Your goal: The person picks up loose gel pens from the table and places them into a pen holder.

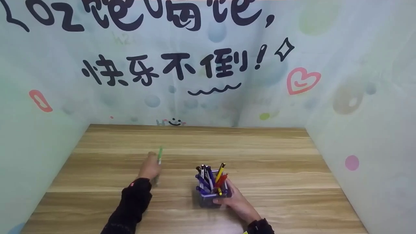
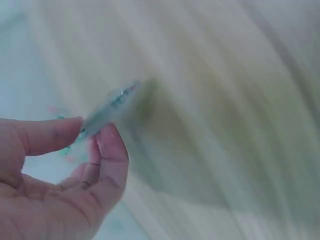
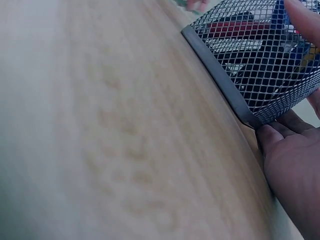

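On the left side of the table, my left hand (image 1: 150, 166) pinches a slim green and whitish pen (image 1: 160, 154) between thumb and fingertips. Up close in the left wrist view the pen (image 2: 112, 106) is blurred, with some print along its pale body. My right hand (image 1: 239, 200) grips the near right side of a dark mesh pen holder (image 1: 209, 202). Several blue, white, yellow-and-black and red pens (image 1: 211, 178) stick up out of it. In the right wrist view, the fingers (image 3: 272, 137) lie by the bottom edge of the mesh holder (image 3: 225, 70).
Both hands work over a wood-grain table (image 1: 276, 156). A pale printed backdrop (image 1: 201, 107) with black lettering rises behind it, and light walls (image 1: 367, 136) stand at the left and right sides.
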{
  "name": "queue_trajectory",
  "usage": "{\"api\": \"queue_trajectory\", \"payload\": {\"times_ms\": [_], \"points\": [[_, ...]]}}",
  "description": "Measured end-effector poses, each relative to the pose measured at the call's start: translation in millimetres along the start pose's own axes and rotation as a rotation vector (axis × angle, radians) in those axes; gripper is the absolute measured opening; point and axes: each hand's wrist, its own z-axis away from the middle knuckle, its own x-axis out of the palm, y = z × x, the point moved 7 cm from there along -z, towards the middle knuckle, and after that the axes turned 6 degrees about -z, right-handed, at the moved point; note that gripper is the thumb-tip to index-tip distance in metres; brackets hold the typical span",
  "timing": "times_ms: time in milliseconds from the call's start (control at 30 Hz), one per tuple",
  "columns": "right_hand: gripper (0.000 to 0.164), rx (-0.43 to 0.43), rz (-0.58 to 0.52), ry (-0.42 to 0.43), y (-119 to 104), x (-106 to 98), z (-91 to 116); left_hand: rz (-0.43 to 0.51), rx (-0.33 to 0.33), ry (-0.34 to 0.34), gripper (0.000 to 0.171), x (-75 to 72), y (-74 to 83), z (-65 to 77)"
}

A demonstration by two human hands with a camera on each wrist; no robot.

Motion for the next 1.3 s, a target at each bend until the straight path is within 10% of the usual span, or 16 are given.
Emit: {"api": "queue_trajectory", "payload": {"times_ms": [333, 533, 767, 1300], "points": [[0.090, -0.008, -0.046, -0.011, 0, 3, -1, 0.381, 0.429, 0.222, 0.018, -3.4, 110.7, 55.2], [0.090, 0.005, -0.039, -0.002, -1, 2, 0, 0.379, 0.636, 0.209, 0.017, 2.3, 149.3, 94.0], [0.090, 0.038, -0.034, 0.008, 2, 1, -1, 0.179, 0.621, 0.070, 0.026, 29.1, 152.7, 101.2], [0.089, 0.005, -0.007, 0.010, 3, 0, 0, -0.040, 0.687, 0.073, 0.035, 54.0, 148.0, 104.6]]}}
